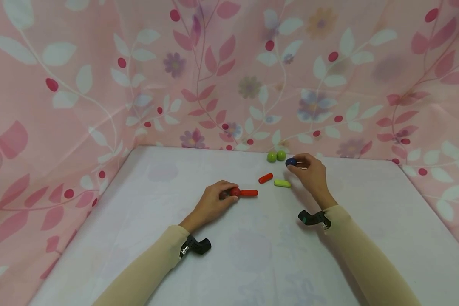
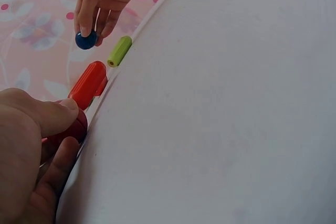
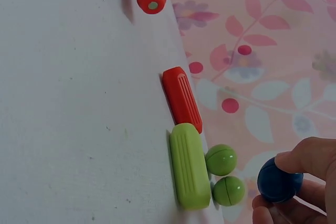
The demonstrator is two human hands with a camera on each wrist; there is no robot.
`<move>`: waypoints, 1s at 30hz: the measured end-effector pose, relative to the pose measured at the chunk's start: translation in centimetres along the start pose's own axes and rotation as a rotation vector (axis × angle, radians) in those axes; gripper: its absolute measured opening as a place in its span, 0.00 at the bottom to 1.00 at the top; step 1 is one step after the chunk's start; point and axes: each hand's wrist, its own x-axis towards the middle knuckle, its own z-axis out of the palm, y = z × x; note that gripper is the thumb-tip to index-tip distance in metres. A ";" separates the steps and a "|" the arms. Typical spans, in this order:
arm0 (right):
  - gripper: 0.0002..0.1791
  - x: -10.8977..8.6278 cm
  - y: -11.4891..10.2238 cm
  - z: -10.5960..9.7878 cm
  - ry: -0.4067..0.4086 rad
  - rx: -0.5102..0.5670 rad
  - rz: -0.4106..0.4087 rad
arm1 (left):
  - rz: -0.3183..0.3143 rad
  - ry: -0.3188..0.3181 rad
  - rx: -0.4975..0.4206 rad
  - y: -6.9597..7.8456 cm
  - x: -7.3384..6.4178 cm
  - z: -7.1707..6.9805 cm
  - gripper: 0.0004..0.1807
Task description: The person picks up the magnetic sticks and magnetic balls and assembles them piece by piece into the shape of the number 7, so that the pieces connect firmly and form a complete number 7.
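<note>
My left hand (image 1: 212,200) pinches a dark red ball (image 1: 235,193) between thumb and fingers, low over the white table. A red ridged rod (image 1: 249,193) extends to the right from that ball, end against it. Further back on the right, my right hand (image 1: 314,173) grips a blue ball (image 1: 290,162) at its fingertips. In the right wrist view the thumb lies on top of the blue ball (image 3: 280,180), with fingers beneath. Just left of it are two green balls (image 3: 221,159), side by side. Nearer lie a yellow-green rod (image 1: 282,183) and another red rod (image 1: 265,178).
The white tabletop (image 1: 248,255) ends at a back edge just behind the green balls. A pink floral cloth (image 1: 248,85) hangs behind and along the sides. Small black wrist cameras (image 1: 199,245) sit on both sleeves.
</note>
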 end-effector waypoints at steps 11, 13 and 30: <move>0.20 -1.8 -0.7 0.5 -0.057 0.029 -0.034 | -0.007 0.008 0.012 -0.1 0.2 0.2 0.20; 0.20 -2.0 -0.9 0.5 -0.067 0.030 -0.033 | -0.009 0.010 0.023 -0.1 0.3 0.2 0.20; 0.18 -3.9 -1.9 1.5 -0.137 0.068 -0.068 | -0.008 0.025 0.072 0.1 0.5 0.3 0.19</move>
